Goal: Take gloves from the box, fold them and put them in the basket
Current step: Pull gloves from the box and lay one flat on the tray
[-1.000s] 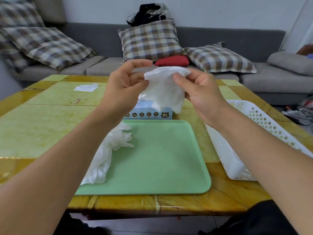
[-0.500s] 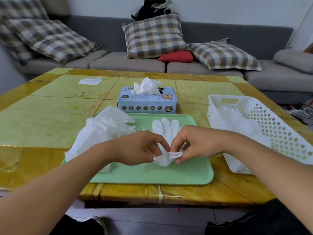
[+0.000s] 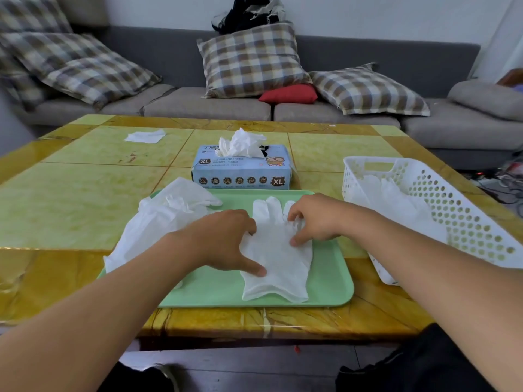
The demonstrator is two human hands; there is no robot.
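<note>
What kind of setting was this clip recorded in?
Most likely a home living room: a grey sofa with plaid cushions runs along the wall, and the work is done at a low yellow-tiled table set in front of it.

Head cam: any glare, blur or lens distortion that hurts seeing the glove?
Head view: the flat glove on the green tray is sharp, and both hands are crisp; glare streaks the glossy table near its front edge; wide-angle bend curves the table edges and the basket; the sofa looks softer.
</note>
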